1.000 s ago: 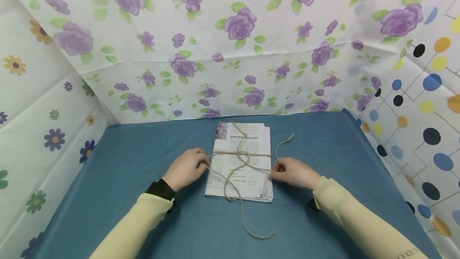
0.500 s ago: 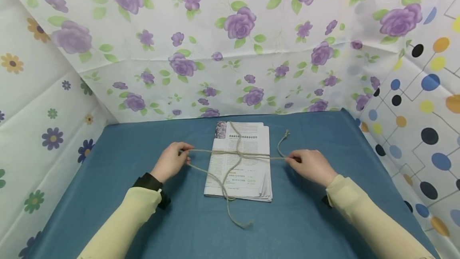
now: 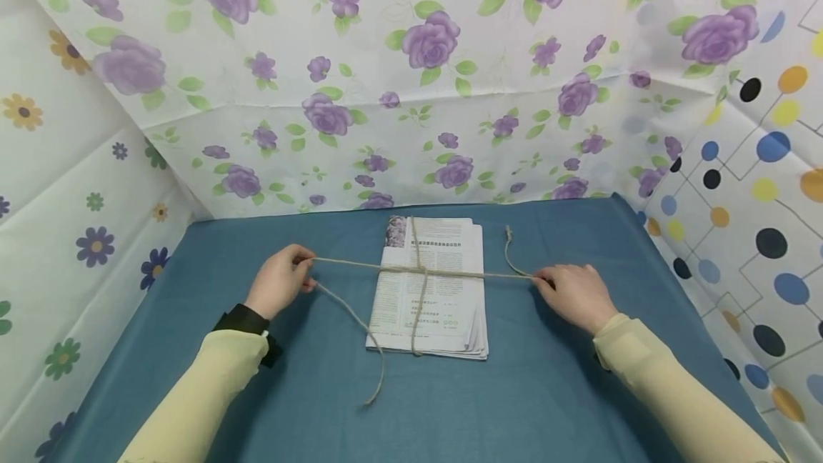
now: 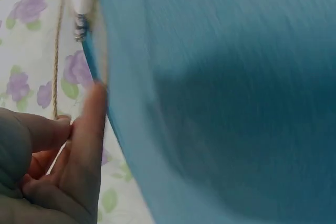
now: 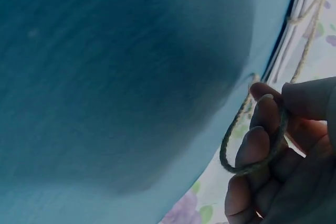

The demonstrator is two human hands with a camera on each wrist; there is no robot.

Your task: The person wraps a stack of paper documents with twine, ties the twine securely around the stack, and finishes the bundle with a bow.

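Note:
A stack of folded newspapers [image 3: 450, 313] lies on the blue cloth, with brown twine [image 3: 421, 271] running across and lengthwise over it and crossing near the middle. To the left of the stack, my left hand [image 3: 279, 281] pinches one twine end between thumb and fingers; its loose tail curves down toward the stack's lower left corner. On the other side my right hand [image 3: 575, 295] grips the opposite end, and a short tail sticks up beyond its fingers. Between the hands the twine is stretched straight. In the right wrist view a loop of twine [image 5: 226, 150] hangs over the fingers.
Blue cloth [image 3: 514, 406] covers the table. A white sheet with purple flowers [image 3: 386, 91] stands behind it. Patterned sheets rise at the left [image 3: 83, 234] and at the right [image 3: 739, 234].
Both hands have moved apart, the left to the left and the right to the right. The loose loop on the newspapers has drawn tight, and the left tail has swung left.

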